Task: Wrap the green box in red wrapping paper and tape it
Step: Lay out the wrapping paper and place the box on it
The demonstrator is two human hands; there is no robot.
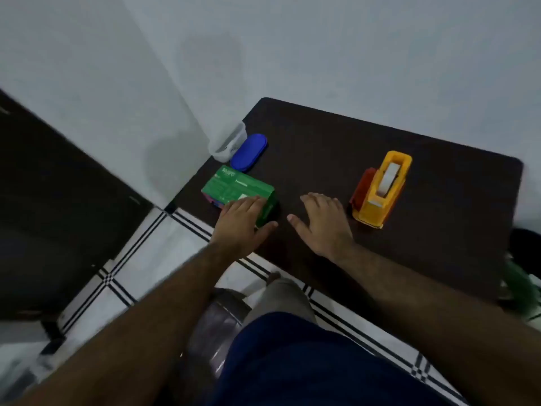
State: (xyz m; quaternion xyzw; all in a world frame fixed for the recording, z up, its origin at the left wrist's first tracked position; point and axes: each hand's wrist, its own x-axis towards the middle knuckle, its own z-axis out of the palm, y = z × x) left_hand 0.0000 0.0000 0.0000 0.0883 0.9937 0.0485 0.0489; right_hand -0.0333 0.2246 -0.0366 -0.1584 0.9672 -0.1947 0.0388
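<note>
Near the table's (409, 230) left edge lies the green box (234, 186), with the left hand (243, 221) resting over its near end, fingers on top and thumb against its side. Right of the box, the right hand (322, 221) lies flat and spread on the table, and beyond it stands a yellow tape dispenser (380, 191). Behind the box sit a blue lid (248, 152) and a clear tub (227, 145).

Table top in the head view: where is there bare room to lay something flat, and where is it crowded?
Bare dark table runs from the blue oval lid across to the yellow tape dispenser, and right of the dispenser to the edge. The left corner is crowded: green box under the left hand, lid, clear container. The right hand lies at centre front.
</note>
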